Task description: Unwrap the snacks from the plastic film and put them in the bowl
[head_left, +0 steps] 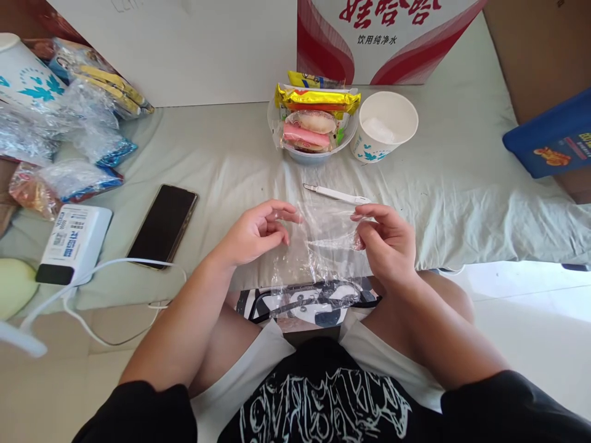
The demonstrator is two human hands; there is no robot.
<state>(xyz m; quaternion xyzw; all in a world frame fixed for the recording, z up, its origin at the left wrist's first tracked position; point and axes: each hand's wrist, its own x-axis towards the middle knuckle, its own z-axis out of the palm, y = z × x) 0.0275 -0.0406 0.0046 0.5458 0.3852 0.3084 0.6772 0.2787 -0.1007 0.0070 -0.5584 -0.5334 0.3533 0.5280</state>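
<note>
A clear, crinkled plastic bag [330,261] hangs in front of me over the edge of the cloth-covered surface. My right hand [388,243] pinches the bag's right side between thumb and fingers. At its left side is my left hand [258,231], the thumb apart from the half-bent fingers; the fingertips come close to the film, and whether they touch it I cannot tell. Just beyond the bag lies a slim white utility knife [337,194], its metal tip pointing left. Behind that, a bowl [310,156] holds several wrapped snacks [318,101], next to a paper cup [381,132] with clear plastic inside.
A phone [164,224], a white power bank [76,240] and its cable [124,261] lie on the left. Further left are bagged snacks and cups [87,111]. Large cartons [207,49] stand behind; a blue package [551,138] is at the right.
</note>
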